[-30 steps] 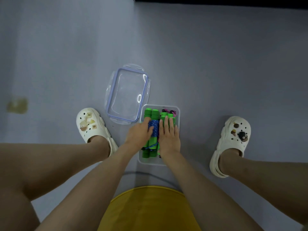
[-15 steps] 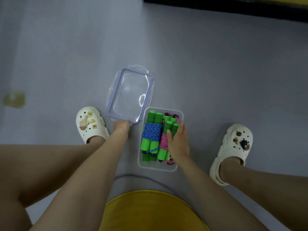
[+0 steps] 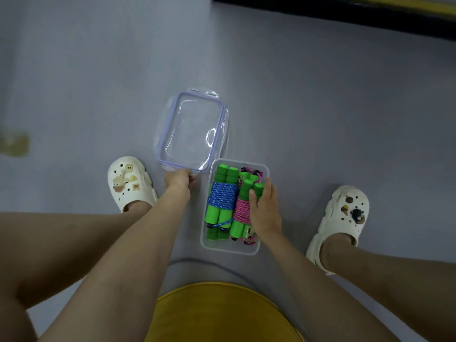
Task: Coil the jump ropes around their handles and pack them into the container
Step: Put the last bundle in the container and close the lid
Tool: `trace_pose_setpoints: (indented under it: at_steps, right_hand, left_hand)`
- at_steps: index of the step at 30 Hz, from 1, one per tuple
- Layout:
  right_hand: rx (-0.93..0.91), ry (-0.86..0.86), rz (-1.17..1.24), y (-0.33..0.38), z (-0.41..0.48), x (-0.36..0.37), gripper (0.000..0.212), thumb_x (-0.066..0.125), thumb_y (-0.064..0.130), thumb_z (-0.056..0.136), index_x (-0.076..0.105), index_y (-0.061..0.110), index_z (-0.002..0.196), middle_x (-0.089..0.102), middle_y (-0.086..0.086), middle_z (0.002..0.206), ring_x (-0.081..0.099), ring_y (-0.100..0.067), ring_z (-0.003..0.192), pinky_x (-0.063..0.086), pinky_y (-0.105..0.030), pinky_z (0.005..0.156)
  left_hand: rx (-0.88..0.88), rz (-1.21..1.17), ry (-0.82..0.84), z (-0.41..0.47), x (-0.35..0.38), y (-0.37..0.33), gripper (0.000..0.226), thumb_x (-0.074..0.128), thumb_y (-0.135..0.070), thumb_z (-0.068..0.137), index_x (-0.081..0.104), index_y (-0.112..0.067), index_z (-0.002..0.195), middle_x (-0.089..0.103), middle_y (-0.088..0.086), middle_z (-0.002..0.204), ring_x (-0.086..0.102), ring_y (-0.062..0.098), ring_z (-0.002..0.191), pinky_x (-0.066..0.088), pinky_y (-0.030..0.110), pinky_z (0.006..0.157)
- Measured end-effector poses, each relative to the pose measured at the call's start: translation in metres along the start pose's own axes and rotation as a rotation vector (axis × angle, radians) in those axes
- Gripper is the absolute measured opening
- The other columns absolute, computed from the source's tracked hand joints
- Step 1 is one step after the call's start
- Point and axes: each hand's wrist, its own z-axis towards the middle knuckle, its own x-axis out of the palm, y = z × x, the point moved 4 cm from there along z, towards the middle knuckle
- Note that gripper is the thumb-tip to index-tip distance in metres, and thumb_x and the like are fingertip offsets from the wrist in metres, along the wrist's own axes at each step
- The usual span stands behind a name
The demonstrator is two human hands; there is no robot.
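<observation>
- At the near edge of the lid (image 3: 192, 129), the left hand (image 3: 179, 180) is curling its fingers round the rim and gripping it. I am reading this as taking hold so the lid can be carried over the box.
- Inside the container (image 3: 229, 248), the right hand (image 3: 265, 211) is lying flat with its fingers straight and holding nothing. It is pressing on the pink jump rope (image 3: 240, 209), and I am judging this is to hold the springy coils below the rim.
- Just left of that hand, the blue jump rope (image 3: 224, 197) is lying wound round its green handles. It is running lengthwise beside the pink one, so both are fitting the box.
- At the far end, a pink-and-black cord (image 3: 254, 172) is poking up by the wall; I cannot tell how it is wound.
- The lid is lying flat on the grey floor (image 3: 320, 107), its near corner right by the container's far left corner, so it is within easy reach.
- Further out, I am seeing white clogs (image 3: 130, 183) on either side and a yellow seat (image 3: 222, 314) nearest the camera.
</observation>
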Motion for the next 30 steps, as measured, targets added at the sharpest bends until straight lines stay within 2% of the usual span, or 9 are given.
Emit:
trace_pose_setpoints:
  at_steps: [5, 8, 12, 15, 17, 19, 22, 25, 30]
  right_hand:
    - [-0.008, -0.041, 0.028, 0.016, 0.0, -0.022, 0.054, 0.036, 0.039, 0.099, 0.029, 0.008, 0.143, 0.038, -0.017, 0.141, 0.039, -0.032, 0.13, 0.036, -0.044, 0.106]
    - [0.025, -0.008, 0.215, 0.041, 0.0, -0.042, 0.048, 0.036, 0.037, 0.101, 0.041, 0.006, 0.136, 0.046, -0.017, 0.137, 0.045, -0.028, 0.124, 0.035, -0.033, 0.101]
    - [0.36, 0.27, 1.012, 0.079, -0.013, -0.065, 0.068, 0.024, 0.06, 0.095, 0.037, 0.011, 0.141, 0.047, -0.018, 0.138, 0.048, -0.032, 0.124, 0.038, -0.039, 0.097]
    - [0.434, 0.268, 1.506, 0.09, -0.012, -0.089, 0.074, 0.031, 0.073, 0.086, 0.041, 0.018, 0.135, 0.053, -0.018, 0.128, 0.054, -0.037, 0.116, 0.043, -0.046, 0.099]
    - [0.411, 0.22, 1.557, 0.085, -0.018, -0.098, 0.052, 0.045, 0.058, 0.09, 0.054, 0.014, 0.116, 0.067, -0.015, 0.104, 0.067, -0.03, 0.092, 0.056, -0.041, 0.083]
    - [0.407, 0.147, 1.445, 0.074, -0.023, -0.102, 0.012, 0.047, 0.02, 0.098, 0.055, 0.011, 0.097, 0.07, -0.009, 0.068, 0.069, -0.02, 0.059, 0.058, -0.031, 0.051]
    - [0.412, 0.133, 1.301, 0.055, -0.033, -0.104, 0.021, 0.041, -0.006, 0.093, 0.05, 0.013, 0.089, 0.067, -0.007, 0.053, 0.066, -0.018, 0.047, 0.055, -0.029, 0.05]
    - [0.37, 0.235, 1.202, 0.05, -0.044, -0.106, 0.022, 0.045, -0.01, 0.09, 0.053, 0.009, 0.096, 0.068, -0.007, 0.055, 0.067, -0.018, 0.048, 0.056, -0.031, 0.053]
    - [0.458, 0.49, 1.031, 0.039, -0.058, -0.085, 0.023, 0.04, -0.002, 0.095, 0.06, 0.008, 0.099, 0.071, -0.007, 0.063, 0.069, -0.019, 0.055, 0.056, -0.036, 0.063]
  left_hand:
    - [0.27, -0.009, 0.03, -0.046, 0.0, -0.035, 0.028, 0.056, 0.005, 0.086, 0.047, -0.016, 0.07, 0.052, 0.007, 0.068, 0.056, 0.027, 0.065, 0.053, 0.029, 0.047]
    - [0.67, 0.386, -0.056, -0.093, -0.005, -0.058, 0.019, 0.058, -0.004, 0.08, 0.047, -0.018, 0.074, 0.054, -0.001, 0.074, 0.058, 0.034, 0.075, 0.049, 0.042, 0.071]
    - [1.346, 0.87, -0.104, -0.179, -0.012, -0.068, 0.005, 0.054, 0.004, 0.086, 0.055, -0.002, 0.086, 0.056, 0.014, 0.078, 0.051, 0.032, 0.067, 0.035, 0.037, 0.057]
    - [1.717, 1.102, -0.025, -0.212, -0.014, -0.053, 0.037, 0.066, 0.016, 0.058, 0.056, -0.005, 0.086, 0.059, 0.013, 0.078, 0.057, 0.032, 0.066, 0.033, 0.028, 0.04]
    - [1.895, 1.279, 0.082, -0.228, -0.015, -0.039, 0.052, 0.07, 0.014, 0.048, 0.049, -0.011, 0.088, 0.059, 0.009, 0.077, 0.059, 0.028, 0.066, 0.035, 0.027, 0.034]
    - [2.059, 1.427, 0.175, -0.234, -0.019, -0.024, 0.059, 0.074, 0.008, 0.044, 0.043, -0.015, 0.088, 0.059, 0.006, 0.076, 0.059, 0.024, 0.064, 0.039, 0.027, 0.036]
    - [2.262, 1.635, 0.393, -0.226, -0.028, -0.002, 0.048, 0.08, -0.023, 0.064, 0.047, -0.014, 0.097, 0.063, 0.007, 0.084, 0.061, 0.022, 0.066, 0.045, 0.028, 0.042]
    - [2.073, 1.7, 0.439, -0.218, -0.035, -0.007, 0.055, 0.032, -0.056, 0.092, 0.058, -0.012, 0.113, 0.064, 0.01, 0.091, 0.064, 0.026, 0.074, 0.051, 0.034, 0.052]
    - [0.773, 1.307, 0.23, -0.172, -0.045, -0.027, 0.06, 0.034, -0.05, 0.099, 0.035, -0.01, 0.143, 0.048, 0.014, 0.138, 0.045, 0.032, 0.127, 0.038, 0.042, 0.099]
